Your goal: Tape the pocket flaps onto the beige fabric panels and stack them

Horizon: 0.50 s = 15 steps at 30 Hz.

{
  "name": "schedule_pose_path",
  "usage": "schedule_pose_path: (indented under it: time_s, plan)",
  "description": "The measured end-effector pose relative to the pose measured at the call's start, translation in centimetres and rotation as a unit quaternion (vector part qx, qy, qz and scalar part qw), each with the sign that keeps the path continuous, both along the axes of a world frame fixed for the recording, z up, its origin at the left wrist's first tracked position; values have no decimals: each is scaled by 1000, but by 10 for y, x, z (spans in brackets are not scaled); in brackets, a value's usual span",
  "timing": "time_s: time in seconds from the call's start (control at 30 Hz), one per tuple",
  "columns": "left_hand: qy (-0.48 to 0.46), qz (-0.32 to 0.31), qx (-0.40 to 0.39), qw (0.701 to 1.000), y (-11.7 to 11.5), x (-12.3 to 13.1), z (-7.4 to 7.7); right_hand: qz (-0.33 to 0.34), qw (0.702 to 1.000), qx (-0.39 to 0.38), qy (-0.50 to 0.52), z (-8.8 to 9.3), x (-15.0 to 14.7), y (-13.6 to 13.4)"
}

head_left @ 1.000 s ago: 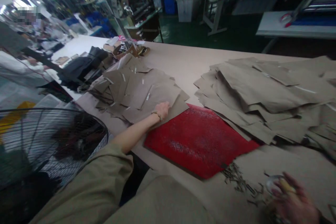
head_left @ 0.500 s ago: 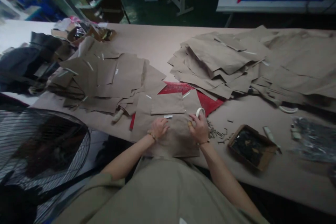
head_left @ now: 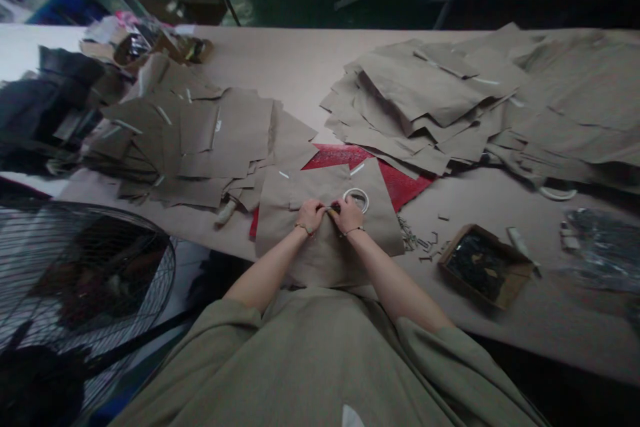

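A brown fabric panel (head_left: 280,233) lies in front of me, a pocket-like piece (head_left: 320,180) on its upper half. My left hand (head_left: 311,215) is closed, fingertips pinching the cloth near the lower edge of that piece. Close beside it, my right hand (head_left: 350,213) is closed in a similar pinch; the fingers almost meet, and what lies between them is partly hidden. The cloth puckers below them. A roll of white tape (head_left: 366,199) sits at the right hand's fingers, seemingly hooked on them. Short white marks show on the panel's upper corners.
Brown fabric pieces are piled at the left (head_left: 235,140) and right (head_left: 400,93). Red sheet (head_left: 400,183) shows beneath the panel. Right of it are loose small metal pieces (head_left: 410,233), an open cardboard box (head_left: 515,277) and a plastic bag (head_left: 600,240). A caged fan (head_left: 150,260) stands left.
Both hands have come together at the panel's middle and closed on the cloth. The tape roll has moved left with my right hand. The panel's lower part is now drawn up and puckered.
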<state>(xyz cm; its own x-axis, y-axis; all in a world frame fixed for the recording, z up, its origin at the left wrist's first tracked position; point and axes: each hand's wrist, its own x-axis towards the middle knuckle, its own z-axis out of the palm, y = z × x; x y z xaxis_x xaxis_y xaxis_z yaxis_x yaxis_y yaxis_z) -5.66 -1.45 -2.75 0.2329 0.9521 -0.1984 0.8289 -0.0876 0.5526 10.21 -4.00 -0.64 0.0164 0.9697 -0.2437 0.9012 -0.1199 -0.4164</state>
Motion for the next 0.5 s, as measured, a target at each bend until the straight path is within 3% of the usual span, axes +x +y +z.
schedule_pose_path:
  time_s: [0.5]
  plan:
    - [-16,16,59,998,-12,1,-13,-42,997,-53,26,0,-4,18]
